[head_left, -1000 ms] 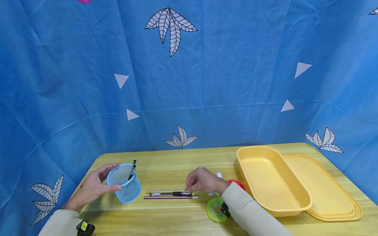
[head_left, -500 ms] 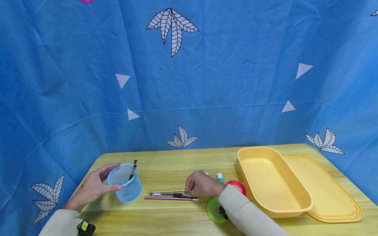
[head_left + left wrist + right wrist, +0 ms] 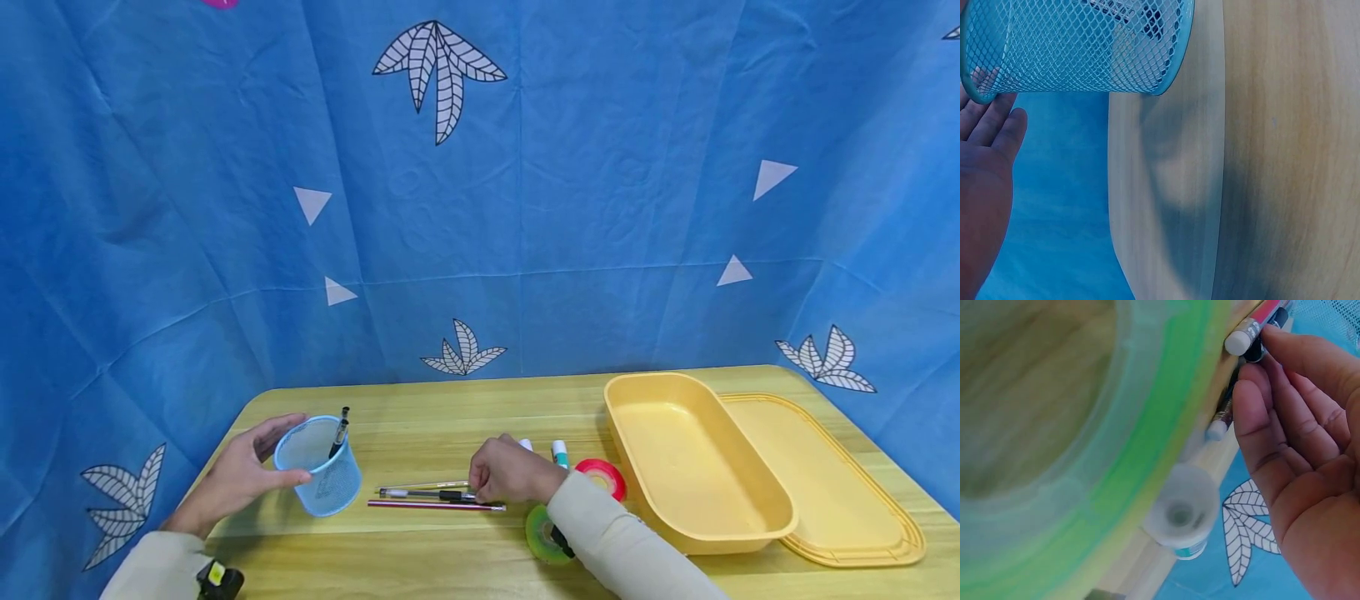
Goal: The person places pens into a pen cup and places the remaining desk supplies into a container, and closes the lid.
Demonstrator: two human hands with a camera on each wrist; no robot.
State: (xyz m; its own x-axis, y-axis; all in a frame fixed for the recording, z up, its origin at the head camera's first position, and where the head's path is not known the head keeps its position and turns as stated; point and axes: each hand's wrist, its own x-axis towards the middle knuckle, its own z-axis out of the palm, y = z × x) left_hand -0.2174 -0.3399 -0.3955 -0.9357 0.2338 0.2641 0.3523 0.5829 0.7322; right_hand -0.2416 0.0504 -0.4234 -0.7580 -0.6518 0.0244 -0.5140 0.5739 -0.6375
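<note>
My left hand [image 3: 236, 479] is part-open, thumb and fingers round the rim of the mesh cup [image 3: 330, 490] at table left (one black pen [image 3: 340, 433] leaning in it), while my right hand [image 3: 513, 471], nearly closed, pinches the end of a clear pen [image 3: 427, 495] between two pencils [image 3: 435, 505].

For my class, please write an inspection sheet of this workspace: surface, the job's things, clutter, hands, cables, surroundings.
Surface: wood-grain table with rounded corners.
Job's things: blue mesh cup with a dark pen inside; striped pencil, clear pen and yellowish pencil side by side.
Clutter: green tape roll, red tape roll, teal-and-white stick, yellow tray, yellow lid.
Hands: left hand holds the cup; right hand is at the clear pen's end, grip unclear.
Cables: nothing seen.
Surroundings: blue leaf-print cloth behind the table.
</note>
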